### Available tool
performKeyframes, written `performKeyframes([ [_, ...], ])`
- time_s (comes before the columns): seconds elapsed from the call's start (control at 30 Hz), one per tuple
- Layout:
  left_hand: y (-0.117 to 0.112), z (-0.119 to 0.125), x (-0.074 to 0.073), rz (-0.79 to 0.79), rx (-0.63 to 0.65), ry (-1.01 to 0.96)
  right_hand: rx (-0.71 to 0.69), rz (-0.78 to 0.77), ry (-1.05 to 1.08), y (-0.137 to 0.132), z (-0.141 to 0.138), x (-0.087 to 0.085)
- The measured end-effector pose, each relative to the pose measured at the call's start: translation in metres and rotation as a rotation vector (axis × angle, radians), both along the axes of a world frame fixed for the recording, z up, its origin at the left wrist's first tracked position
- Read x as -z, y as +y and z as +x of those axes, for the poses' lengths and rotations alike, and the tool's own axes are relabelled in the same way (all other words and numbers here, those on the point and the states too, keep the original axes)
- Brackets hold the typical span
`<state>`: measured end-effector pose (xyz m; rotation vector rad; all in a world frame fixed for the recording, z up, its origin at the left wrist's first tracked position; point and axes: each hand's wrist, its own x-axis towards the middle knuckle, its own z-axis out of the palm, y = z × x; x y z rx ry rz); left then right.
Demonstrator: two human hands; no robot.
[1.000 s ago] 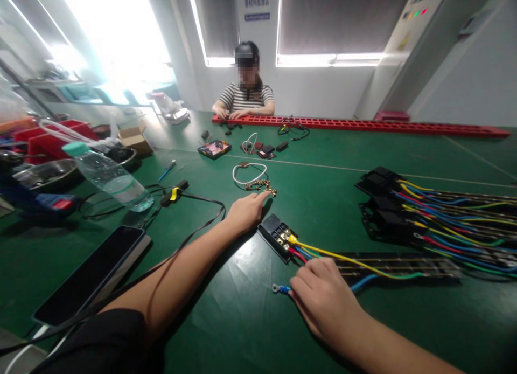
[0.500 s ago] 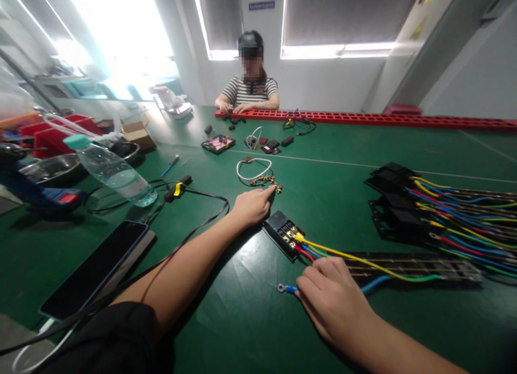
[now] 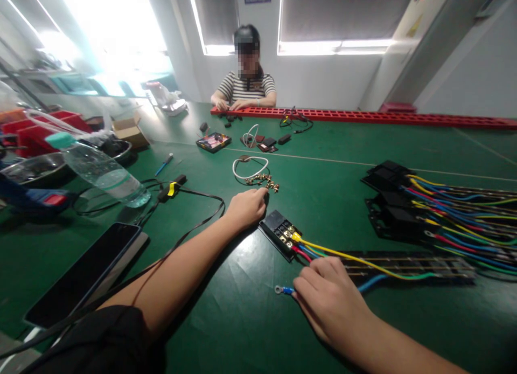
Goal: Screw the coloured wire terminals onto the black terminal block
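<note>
My left hand (image 3: 247, 206) is closed, knuckles up, at the near edge of a small heap of brass-coloured screws (image 3: 266, 181). Its fingertips are hidden, and whatever they may hold does not show. My right hand (image 3: 332, 294) grips a blue wire (image 3: 374, 282), whose ring terminal (image 3: 278, 290) sticks out to the left of the fingers. Between the hands lies a black terminal block (image 3: 279, 228). Yellow, red and other coloured wires run from it to a dark strip with long rods (image 3: 398, 263) on the right.
Black housings with coloured wires (image 3: 393, 215) lie at the right. On the left are a phone (image 3: 83, 274), a water bottle (image 3: 107, 172), a black cable (image 3: 202, 223) and a blue power tool (image 3: 34, 201). A person (image 3: 246, 85) sits across the table behind a red slotted rail (image 3: 343, 115).
My left index finger, stretched out to the screws before, has drawn back and curled in. My right hand keeps its grip on the blue wire. The whole view has shifted slightly.
</note>
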<state>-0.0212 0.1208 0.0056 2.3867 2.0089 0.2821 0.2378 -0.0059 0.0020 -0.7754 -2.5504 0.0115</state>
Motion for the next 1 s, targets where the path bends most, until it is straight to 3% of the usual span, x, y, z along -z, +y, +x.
performKeyframes([
  [1.0, -0.0081, -0.0046, 0.0043, 0.033, 0.048, -0.044, -0.012, -0.026, 0.013, 0.0009, -0.0003, -0.0003],
])
